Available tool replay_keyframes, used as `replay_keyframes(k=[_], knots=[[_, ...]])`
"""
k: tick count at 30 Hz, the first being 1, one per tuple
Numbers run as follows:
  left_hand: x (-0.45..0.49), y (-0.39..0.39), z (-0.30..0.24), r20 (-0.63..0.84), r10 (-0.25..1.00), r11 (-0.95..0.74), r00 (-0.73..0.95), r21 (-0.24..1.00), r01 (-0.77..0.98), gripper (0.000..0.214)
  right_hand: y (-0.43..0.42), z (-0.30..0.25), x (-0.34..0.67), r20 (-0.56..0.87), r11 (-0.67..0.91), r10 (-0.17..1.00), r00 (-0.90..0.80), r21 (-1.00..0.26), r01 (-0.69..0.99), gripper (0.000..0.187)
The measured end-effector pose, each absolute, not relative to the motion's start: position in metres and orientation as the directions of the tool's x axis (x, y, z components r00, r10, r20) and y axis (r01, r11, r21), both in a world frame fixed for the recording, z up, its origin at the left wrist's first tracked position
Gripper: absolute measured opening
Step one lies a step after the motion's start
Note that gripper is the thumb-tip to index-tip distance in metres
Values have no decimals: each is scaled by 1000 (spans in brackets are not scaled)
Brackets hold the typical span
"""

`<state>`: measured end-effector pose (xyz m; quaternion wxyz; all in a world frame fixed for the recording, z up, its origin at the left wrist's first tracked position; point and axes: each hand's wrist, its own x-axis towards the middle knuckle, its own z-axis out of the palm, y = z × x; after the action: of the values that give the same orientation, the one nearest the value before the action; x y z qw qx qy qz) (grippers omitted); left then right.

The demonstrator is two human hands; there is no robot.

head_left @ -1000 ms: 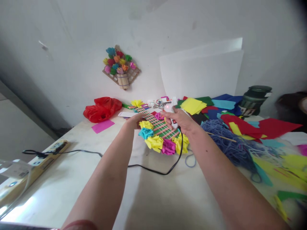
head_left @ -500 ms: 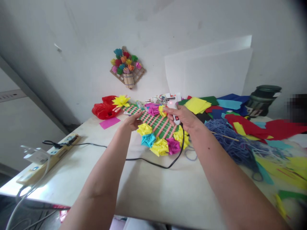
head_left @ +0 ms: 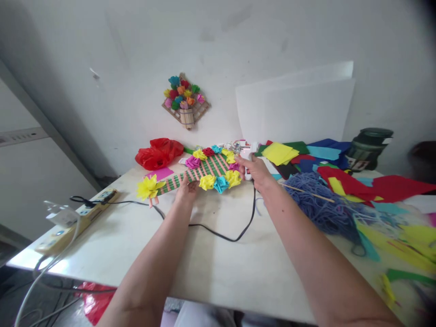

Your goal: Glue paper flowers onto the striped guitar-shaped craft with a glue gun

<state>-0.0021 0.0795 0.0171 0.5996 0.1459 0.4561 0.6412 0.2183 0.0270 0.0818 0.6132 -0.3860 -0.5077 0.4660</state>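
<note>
A leaf-shaped woven craft (head_left: 210, 167) of green and pink strips is held above the table, with yellow, blue, red and magenta paper flowers around its wide part. At its narrow left end sits a larger yellow paper flower (head_left: 149, 187). My left hand (head_left: 188, 188) is closed on the narrow part from below, some fingers hidden behind it. My right hand (head_left: 256, 171) is wrapped round a white hot glue gun (head_left: 251, 148), whose nozzle points left behind the craft. The fingertips of that hand are close to the craft's right edge; whether they touch it I cannot tell.
A black cord (head_left: 218, 234) loops across the table towards a power strip (head_left: 80, 222) on the left. Red plastic (head_left: 159, 153) lies at the back. To the right are blue yarn (head_left: 315, 200), coloured paper sheets (head_left: 281, 153) and a dark green jar (head_left: 369, 147).
The craft has turned, its narrow end with the big yellow flower swinging left and towards me. My left hand has turned with it. The glue gun stays in my right hand.
</note>
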Motion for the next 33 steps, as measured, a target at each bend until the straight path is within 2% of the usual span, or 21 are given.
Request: replay_keyframes(k=[3, 8, 14, 19, 23, 25, 27, 29, 31, 33], knots=[[0, 80, 15, -351, 892, 27, -285, 671, -741, 22, 32, 75, 220, 228, 242, 968, 101, -958, -155, 32], [0, 81, 17, -449, 860, 126, -243, 648, -751, 21, 41, 63, 220, 202, 226, 967, 155, -962, -153, 30], [-4, 82, 17, -461, 859, 163, -223, 660, -734, 26, 46, 55, 222, 189, 222, 964, 188, -960, -169, 25], [3, 67, 31, -481, 865, 232, -142, 635, -737, 31, 48, 49, 221, 144, 197, 961, 237, -956, -217, 28], [14, 46, 41, -446, 872, 193, -199, 689, -698, 28, 50, 44, 220, 141, 211, 951, 276, -946, -245, 28], [16, 38, 42, -449, 830, 174, -332, 773, -610, 24, 51, 42, 219, 136, 216, 947, 291, -940, -263, 27], [17, 34, 41, -392, 768, 137, -506, 873, -467, 24, 52, 40, 219, 123, 214, 943, 308, -935, -281, 26], [17, 35, 41, -225, 751, 44, -620, 955, -293, 24, 52, 38, 218, 100, 201, 940, 325, -935, -293, 25], [20, 41, 42, -14, 804, -75, -594, 989, -125, 24, 53, 35, 217, 79, 182, 940, 332, -939, -291, 24], [25, 50, 44, 154, 866, -160, -475, 987, 29, 24, 53, 33, 216, 72, 170, 943, 324, -944, -284, 23]])
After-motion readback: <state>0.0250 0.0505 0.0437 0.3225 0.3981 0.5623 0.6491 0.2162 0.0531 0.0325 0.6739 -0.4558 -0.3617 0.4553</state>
